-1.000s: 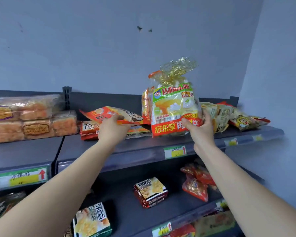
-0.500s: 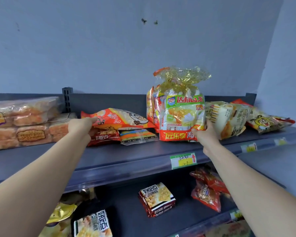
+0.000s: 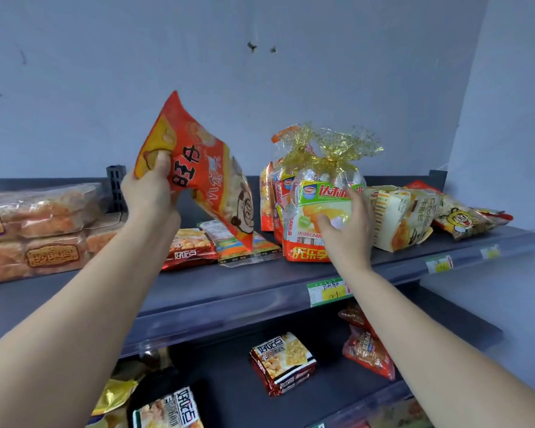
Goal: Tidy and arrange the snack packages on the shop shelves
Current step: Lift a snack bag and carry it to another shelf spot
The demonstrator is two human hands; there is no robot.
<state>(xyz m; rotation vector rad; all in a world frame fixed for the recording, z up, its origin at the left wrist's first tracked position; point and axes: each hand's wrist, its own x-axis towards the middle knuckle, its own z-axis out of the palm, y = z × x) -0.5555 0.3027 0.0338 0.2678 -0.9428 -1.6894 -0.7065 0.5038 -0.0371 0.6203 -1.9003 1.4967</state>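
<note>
My left hand (image 3: 150, 193) grips the top corner of an orange-red snack bag (image 3: 204, 177) and holds it tilted in the air above the upper shelf (image 3: 229, 291). Its lower corner hangs over two flat packets (image 3: 192, 248) lying on the shelf. My right hand (image 3: 346, 230) rests with spread fingers on the front of a green-and-red cake bag with a gold tie (image 3: 318, 211), which stands upright on the shelf. More bags of the same kind stand behind it.
Stacked bread loaves (image 3: 37, 230) fill the shelf's left end. Yellow and tiger-print bags (image 3: 414, 217) lie to the right. On the lower shelf lie square cracker packs (image 3: 283, 362) and red bags (image 3: 368, 350). A wall closes in on the right.
My left hand took hold of the orange-red bag and lifted it off the packets. My right hand set the cake bag down upright and shifted from its bottom edge to its front.
</note>
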